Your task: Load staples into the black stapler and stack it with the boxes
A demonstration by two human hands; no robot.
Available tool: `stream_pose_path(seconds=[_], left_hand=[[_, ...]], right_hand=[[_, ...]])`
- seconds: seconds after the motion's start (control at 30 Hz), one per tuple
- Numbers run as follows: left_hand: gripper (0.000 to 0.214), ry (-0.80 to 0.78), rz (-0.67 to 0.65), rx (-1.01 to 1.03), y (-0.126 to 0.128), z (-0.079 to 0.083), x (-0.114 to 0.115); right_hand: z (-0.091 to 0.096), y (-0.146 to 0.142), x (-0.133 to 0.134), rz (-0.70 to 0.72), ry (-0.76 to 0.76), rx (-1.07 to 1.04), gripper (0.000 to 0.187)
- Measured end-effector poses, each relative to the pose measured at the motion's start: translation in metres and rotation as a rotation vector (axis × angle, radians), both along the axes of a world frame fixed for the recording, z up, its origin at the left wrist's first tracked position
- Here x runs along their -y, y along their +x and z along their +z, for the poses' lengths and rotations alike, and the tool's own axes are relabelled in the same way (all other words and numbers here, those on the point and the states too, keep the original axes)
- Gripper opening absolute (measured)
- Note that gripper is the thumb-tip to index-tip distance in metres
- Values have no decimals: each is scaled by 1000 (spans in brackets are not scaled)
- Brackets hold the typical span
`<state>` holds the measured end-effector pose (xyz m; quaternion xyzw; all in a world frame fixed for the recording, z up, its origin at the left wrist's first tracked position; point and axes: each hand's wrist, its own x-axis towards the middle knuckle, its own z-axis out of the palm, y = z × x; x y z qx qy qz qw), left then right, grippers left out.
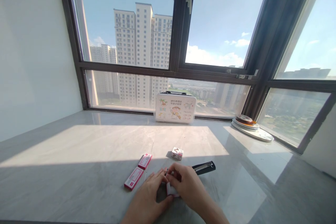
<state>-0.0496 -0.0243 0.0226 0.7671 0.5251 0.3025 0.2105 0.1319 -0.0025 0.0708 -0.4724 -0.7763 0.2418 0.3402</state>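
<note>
A small pink-and-white box (170, 189) lies between my hands on the marble-patterned surface, partly covered by my fingers. My left hand (151, 194) curves around its left side, thumb at the near end and fingers at the far end. My right hand (185, 183) is closed in a pinch over the box's far end; what its fingertips hold is hidden. Just beyond my right hand, a black stapler (207, 167) points away to the right, its near part covered. To the left lie two flat pink-and-white boxes, the nearer one (133, 178) and the farther one (145, 161), end to end.
A small white printed box (177, 153) stands beyond my hands. Against the window leans a white cartoon-printed case (175, 108) with a dark handle. Stacked plates or discs (252, 129) sit at the right by the window frame. A white wall (34, 56) bounds the left.
</note>
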Motion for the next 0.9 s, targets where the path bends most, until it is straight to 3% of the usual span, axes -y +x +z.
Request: stream_pose_path(seconds=[0.13, 0.2, 0.3, 0.37, 0.5, 0.73, 0.9], left_hand=[[33, 14, -28, -9, 0, 3, 2], [32, 30, -44, -5, -1, 6, 4], [30, 103, -15, 13, -5, 11, 7], [18, 141, 42, -17, -6, 15, 9], [29, 129, 88, -173, 7, 17, 11], [30, 165, 85, -248, 33, 12, 10], [24, 110, 99, -169, 31, 18, 15]], right_hand=[[0, 16, 13, 52, -20, 188, 6], [-3, 26, 16, 35, -30, 222, 6], [-10, 46, 18, -80, -23, 210, 10], [-17, 62, 18, -204, -6, 230, 26], [-34, 73, 18, -279, -18, 304, 49], [-39, 42, 21, -312, -21, 362, 44], [-44, 91, 14, -332, -154, 220, 54]])
